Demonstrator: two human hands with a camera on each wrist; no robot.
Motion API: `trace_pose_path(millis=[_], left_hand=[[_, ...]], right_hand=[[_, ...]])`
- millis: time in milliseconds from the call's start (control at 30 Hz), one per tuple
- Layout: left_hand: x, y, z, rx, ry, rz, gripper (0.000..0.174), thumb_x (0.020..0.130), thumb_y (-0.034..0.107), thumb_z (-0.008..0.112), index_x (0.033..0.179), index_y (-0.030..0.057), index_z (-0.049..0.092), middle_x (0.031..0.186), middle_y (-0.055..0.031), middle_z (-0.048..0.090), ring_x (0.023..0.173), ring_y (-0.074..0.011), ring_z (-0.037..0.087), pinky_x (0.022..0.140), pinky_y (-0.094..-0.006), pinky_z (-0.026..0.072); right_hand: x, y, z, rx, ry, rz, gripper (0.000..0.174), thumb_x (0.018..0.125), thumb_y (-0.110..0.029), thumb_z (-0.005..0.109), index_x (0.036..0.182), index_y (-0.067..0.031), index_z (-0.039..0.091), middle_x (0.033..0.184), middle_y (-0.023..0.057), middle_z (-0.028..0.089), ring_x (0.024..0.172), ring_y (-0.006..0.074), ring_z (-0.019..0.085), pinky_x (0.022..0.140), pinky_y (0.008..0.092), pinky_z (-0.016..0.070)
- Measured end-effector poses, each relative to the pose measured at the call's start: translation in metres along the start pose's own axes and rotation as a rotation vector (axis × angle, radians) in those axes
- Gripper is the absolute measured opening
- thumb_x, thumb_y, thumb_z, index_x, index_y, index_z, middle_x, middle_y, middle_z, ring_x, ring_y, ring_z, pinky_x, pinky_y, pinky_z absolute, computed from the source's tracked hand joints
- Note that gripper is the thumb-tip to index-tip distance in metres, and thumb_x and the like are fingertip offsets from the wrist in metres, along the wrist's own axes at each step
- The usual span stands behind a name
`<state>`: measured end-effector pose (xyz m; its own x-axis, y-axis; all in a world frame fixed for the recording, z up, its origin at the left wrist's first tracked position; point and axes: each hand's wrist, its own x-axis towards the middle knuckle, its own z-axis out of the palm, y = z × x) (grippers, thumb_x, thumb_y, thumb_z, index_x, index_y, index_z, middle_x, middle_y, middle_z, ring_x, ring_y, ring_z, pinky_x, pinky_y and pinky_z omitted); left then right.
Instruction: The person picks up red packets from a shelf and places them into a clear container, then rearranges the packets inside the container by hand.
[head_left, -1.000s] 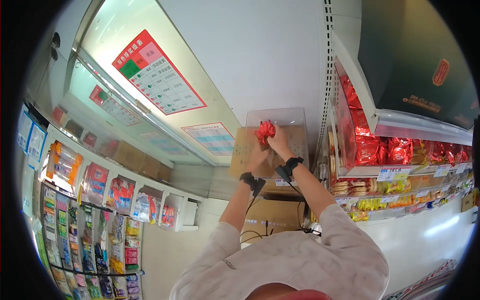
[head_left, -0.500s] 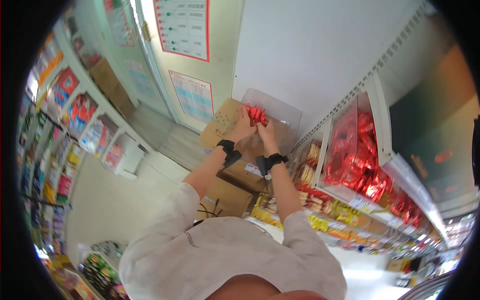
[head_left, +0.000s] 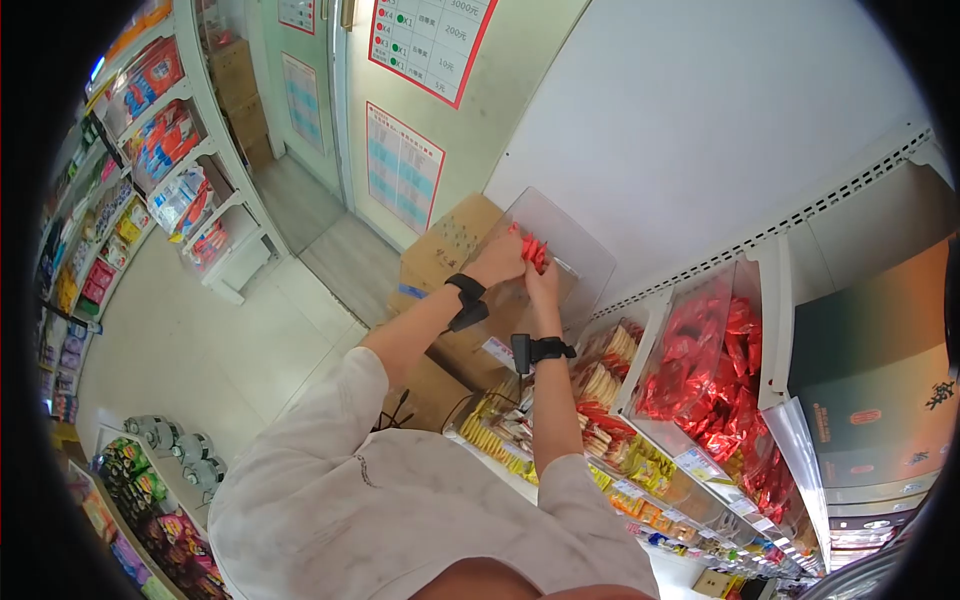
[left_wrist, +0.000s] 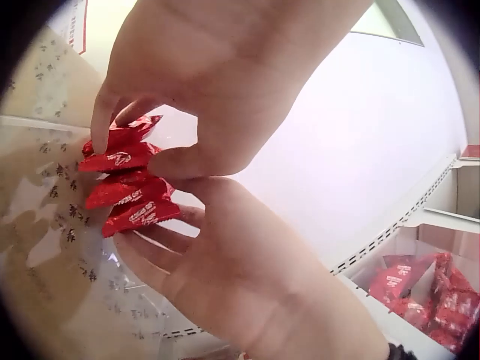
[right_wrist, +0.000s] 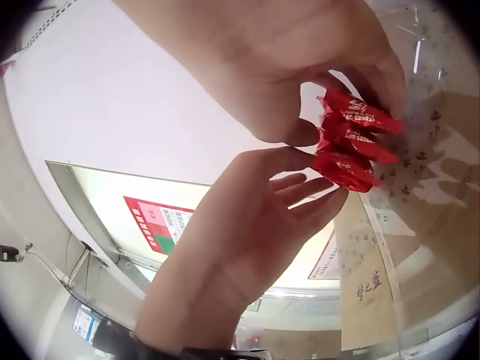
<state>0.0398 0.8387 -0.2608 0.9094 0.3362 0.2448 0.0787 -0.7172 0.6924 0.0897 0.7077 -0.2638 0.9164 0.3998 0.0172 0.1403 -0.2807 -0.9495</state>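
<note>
Both hands are raised to a clear plastic bin on the top shelf and hold a small bundle of red foil packets between them. In the left wrist view my left hand pinches the packets from above with fingers and thumb, while the right hand lies under them. From the right wrist, the right hand curls over the packets and the left hand's fingers touch them from below. The left hand and right hand meet at the bin's rim.
A cardboard box stands behind the bin. To the right, another clear bin is full of red packets, with biscuit packs on shelves below. Snack racks line the far aisle wall across the floor.
The head camera has swung round, so the shelf now sits lower right. Both hands stay together on the red packets at the clear bin, with the bundle now lower against its rim.
</note>
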Motion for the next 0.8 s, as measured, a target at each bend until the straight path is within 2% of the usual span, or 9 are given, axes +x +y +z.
trace_pose_path(millis=[67, 267, 367, 467, 533, 600, 667, 767, 800], left_hand=[[0.003, 0.001, 0.013, 0.212, 0.074, 0.083, 0.051, 0.077, 0.011, 0.067, 0.117, -0.0146, 0.049, 0.113, -0.0346, 0.058, 0.110, -0.0479, 0.058, 0.095, -0.0554, 0.0467], [0.006, 0.004, 0.015, 0.226, 0.163, 0.143, 0.071, 0.076, 0.011, 0.071, 0.135, -0.0096, 0.039, 0.123, -0.0307, 0.055, 0.121, -0.0460, 0.052, 0.100, -0.0560, 0.0403], [0.014, -0.021, 0.027, -0.013, 0.086, 0.251, 0.074, 0.076, 0.007, 0.071, 0.140, -0.0075, 0.036, 0.124, -0.0302, 0.055, 0.120, -0.0451, 0.053, 0.102, -0.0586, 0.0385], [0.021, -0.029, 0.025, 0.008, -0.038, 0.259, 0.073, 0.076, 0.003, 0.069, 0.140, -0.0093, 0.034, 0.128, -0.0315, 0.052, 0.120, -0.0465, 0.053, 0.103, -0.0575, 0.0389], [0.043, -0.075, 0.045, -0.106, -0.152, 0.212, 0.070, 0.077, 0.001, 0.066, 0.139, -0.0108, 0.035, 0.129, -0.0325, 0.052, 0.120, -0.0482, 0.052, 0.103, -0.0549, 0.0406], [0.054, -0.069, 0.044, -0.137, -0.135, 0.177, 0.067, 0.078, -0.001, 0.064, 0.138, -0.0122, 0.035, 0.127, -0.0332, 0.052, 0.119, -0.0493, 0.052, 0.102, -0.0520, 0.0425], [0.030, -0.024, 0.013, -0.074, 0.004, 0.166, 0.065, 0.079, -0.002, 0.062, 0.137, -0.0135, 0.035, 0.124, -0.0336, 0.054, 0.117, -0.0499, 0.053, 0.099, -0.0489, 0.0446], [0.009, -0.008, 0.002, 0.116, 0.166, 0.398, 0.058, 0.083, -0.004, 0.056, 0.138, -0.0126, 0.039, 0.128, -0.0335, 0.053, 0.119, -0.0499, 0.053, 0.099, -0.0493, 0.0458], [0.001, 0.009, -0.009, 0.042, 0.012, 0.298, 0.055, 0.085, -0.004, 0.054, 0.137, -0.0119, 0.040, 0.131, -0.0333, 0.051, 0.121, -0.0498, 0.052, 0.100, -0.0497, 0.0448]], right_hand=[[0.006, 0.011, 0.003, -0.028, 0.048, -0.078, 0.043, 0.090, -0.015, 0.067, 0.125, 0.0067, 0.055, 0.114, 0.0182, 0.068, 0.102, 0.0245, 0.066, 0.091, 0.0361, 0.0512], [0.020, 0.030, 0.010, 0.065, 0.106, -0.089, 0.043, 0.088, -0.014, 0.066, 0.124, 0.0063, 0.055, 0.112, 0.0184, 0.068, 0.101, 0.0268, 0.067, 0.091, 0.0378, 0.0516], [0.019, 0.027, 0.008, 0.092, 0.122, -0.080, 0.044, 0.087, -0.016, 0.067, 0.123, 0.0063, 0.055, 0.110, 0.0202, 0.068, 0.100, 0.0299, 0.067, 0.090, 0.0389, 0.0518], [0.027, 0.032, 0.007, 0.102, 0.121, -0.025, 0.050, 0.085, -0.021, 0.067, 0.124, 0.0071, 0.053, 0.111, 0.0244, 0.067, 0.101, 0.0347, 0.067, 0.091, 0.0405, 0.0517], [0.037, 0.046, 0.013, 0.123, 0.098, 0.001, 0.054, 0.084, -0.025, 0.067, 0.125, 0.0082, 0.052, 0.112, 0.0277, 0.066, 0.102, 0.0384, 0.067, 0.092, 0.0418, 0.0514], [0.027, 0.031, 0.013, 0.051, 0.182, 0.027, 0.050, 0.086, -0.021, 0.066, 0.123, 0.0100, 0.053, 0.111, 0.0248, 0.067, 0.101, 0.0315, 0.067, 0.089, 0.0397, 0.0523], [0.028, 0.026, 0.014, 0.040, 0.250, 0.050, 0.047, 0.088, -0.020, 0.065, 0.122, 0.0108, 0.054, 0.109, 0.0233, 0.068, 0.099, 0.0282, 0.068, 0.087, 0.0385, 0.0528], [0.027, 0.038, 0.018, 0.116, 0.290, 0.057, 0.042, 0.089, -0.020, 0.063, 0.119, 0.0094, 0.058, 0.105, 0.0225, 0.069, 0.097, 0.0287, 0.069, 0.085, 0.0387, 0.0534], [0.025, 0.030, 0.013, 0.144, 0.274, 0.034, 0.039, 0.090, -0.020, 0.063, 0.117, 0.0079, 0.060, 0.103, 0.0218, 0.070, 0.095, 0.0292, 0.069, 0.084, 0.0388, 0.0536]])
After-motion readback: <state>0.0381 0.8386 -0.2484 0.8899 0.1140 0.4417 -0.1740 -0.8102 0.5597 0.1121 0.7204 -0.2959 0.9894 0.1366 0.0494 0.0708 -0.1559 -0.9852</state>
